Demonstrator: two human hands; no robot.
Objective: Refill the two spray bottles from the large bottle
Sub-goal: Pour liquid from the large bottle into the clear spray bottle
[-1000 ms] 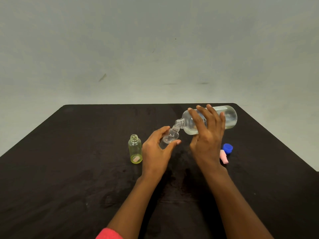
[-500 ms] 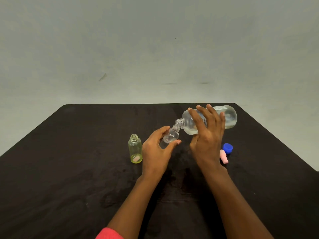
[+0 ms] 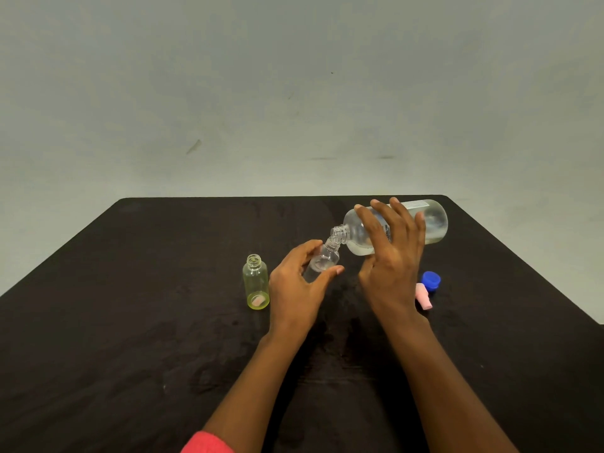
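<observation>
My right hand (image 3: 390, 259) grips the large clear bottle (image 3: 431, 222), tipped almost flat with its open mouth pointing down-left. That mouth meets the neck of a small clear spray bottle (image 3: 322, 261), which my left hand (image 3: 295, 284) holds tilted between thumb and fingers just above the table. Clear liquid lies in the lower side of the large bottle. A second small bottle, yellow-tinted (image 3: 256, 282), stands upright and uncapped to the left of my left hand.
A blue cap (image 3: 431, 280) and a pink cap (image 3: 424, 297) lie on the black table (image 3: 130, 305) to the right of my right hand. A pale wall rises behind the table's far edge.
</observation>
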